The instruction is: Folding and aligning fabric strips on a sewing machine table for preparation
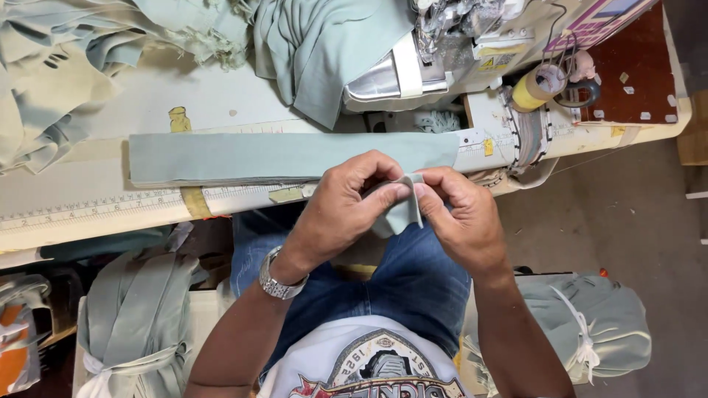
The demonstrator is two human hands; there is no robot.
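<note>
My left hand [346, 210] and my right hand [461, 217] meet over my lap and pinch a small pale green fabric piece [402, 210] between thumbs and fingers. The piece hangs down between both hands, just below the table's front edge. A metal watch [279, 280] sits on my left wrist. Directly above my hands, a stack of long pale green fabric strips [280, 156] lies flat along the sewing table [88, 214].
A sewing machine [435, 51] stands at the back with green cloth [324, 44] draped beside it. More green fabric [59, 66] is heaped at the far left. Tied fabric bundles sit at lower left [136, 317] and lower right [597, 324]. Tape rolls [542, 85] lie at right.
</note>
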